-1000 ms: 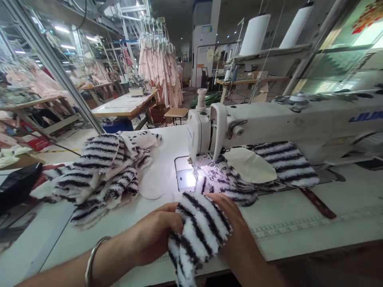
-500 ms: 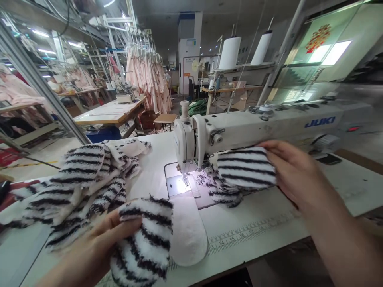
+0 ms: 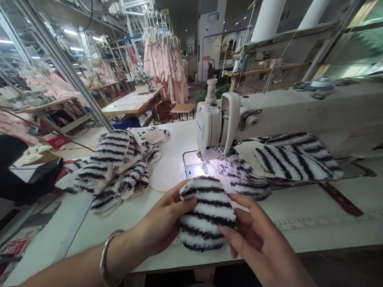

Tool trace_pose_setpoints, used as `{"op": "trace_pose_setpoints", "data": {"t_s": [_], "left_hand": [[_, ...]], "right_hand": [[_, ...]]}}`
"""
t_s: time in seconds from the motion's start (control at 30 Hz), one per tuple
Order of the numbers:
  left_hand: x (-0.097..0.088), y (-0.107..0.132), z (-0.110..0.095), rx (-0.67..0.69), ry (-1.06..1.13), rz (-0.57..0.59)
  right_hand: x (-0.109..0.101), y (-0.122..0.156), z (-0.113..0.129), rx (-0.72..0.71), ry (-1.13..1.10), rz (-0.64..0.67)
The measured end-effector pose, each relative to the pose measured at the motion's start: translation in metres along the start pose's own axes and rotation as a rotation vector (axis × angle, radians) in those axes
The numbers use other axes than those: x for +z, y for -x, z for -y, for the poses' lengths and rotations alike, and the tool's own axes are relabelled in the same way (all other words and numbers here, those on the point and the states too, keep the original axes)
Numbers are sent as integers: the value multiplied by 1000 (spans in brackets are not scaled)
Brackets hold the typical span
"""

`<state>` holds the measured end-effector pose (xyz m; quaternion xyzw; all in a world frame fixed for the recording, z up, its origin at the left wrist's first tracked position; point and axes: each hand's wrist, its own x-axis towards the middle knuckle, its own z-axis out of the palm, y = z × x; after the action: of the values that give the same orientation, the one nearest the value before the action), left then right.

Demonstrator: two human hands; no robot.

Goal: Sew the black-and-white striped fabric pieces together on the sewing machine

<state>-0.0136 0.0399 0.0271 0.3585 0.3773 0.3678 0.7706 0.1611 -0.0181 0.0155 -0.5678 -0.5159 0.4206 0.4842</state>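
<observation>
An oval piece of fluffy black-and-white striped fabric [image 3: 208,219] is held between my two hands in front of the sewing machine [image 3: 211,123]. My left hand [image 3: 167,217] pinches its left edge, thumb on top. On the right edge, my right hand [image 3: 254,231] grips it with thumb and fingers. Just beyond the fabric is the lit needle plate [image 3: 194,170], under the presser foot. A smooth pale fabric piece [image 3: 163,173] with a rounded edge lies left of the plate.
Heaped striped pieces [image 3: 110,147] lie on the table's left; more striped pieces [image 3: 287,161] are stacked under the machine arm. A dark red handle-like object [image 3: 344,199] sticks out on the right. Printed ruler marks [image 3: 290,227] run along the front. Pink garments [image 3: 164,63] hang behind.
My right hand has left the striped stack on the right and now grips the piece in my left hand. Both hands have come together before the needle. The camera view has shifted.
</observation>
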Motion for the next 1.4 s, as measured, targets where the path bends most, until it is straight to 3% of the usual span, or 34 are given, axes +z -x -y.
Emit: {"op": "trace_pose_setpoints", "data": {"t_s": [0.1,0.2,0.3,0.6,0.73,0.87,0.97,1.1,1.23,1.4], "left_hand": [[-3,-13,-6,154,-393,-25],[-15,-30,-10,276,-998,-47],[-24,-42,-10,302,-1246,-69],[-22,-43,-25,335,-1298,-35],[-26,-50,-23,313,-1334,2],[-24,-53,-19,429,-1463,-20],[-22,-56,-19,484,-1521,-44],[-23,-65,-17,451,-1486,-24],[-27,-71,-16,366,-1387,-42],[-25,-70,-18,241,-1285,-93]], "right_hand": [[3,-15,-6,69,-7,51],[-7,-31,-13,23,237,105],[-12,-39,-22,-84,437,164],[-11,-35,-26,-109,421,176],[-9,-35,-31,-193,567,184],[-9,-33,-36,-273,668,209],[-7,-28,-38,-399,708,153],[-1,-20,-45,-498,810,127],[6,-16,-53,-574,930,12],[8,-15,-60,-628,886,1]]}}
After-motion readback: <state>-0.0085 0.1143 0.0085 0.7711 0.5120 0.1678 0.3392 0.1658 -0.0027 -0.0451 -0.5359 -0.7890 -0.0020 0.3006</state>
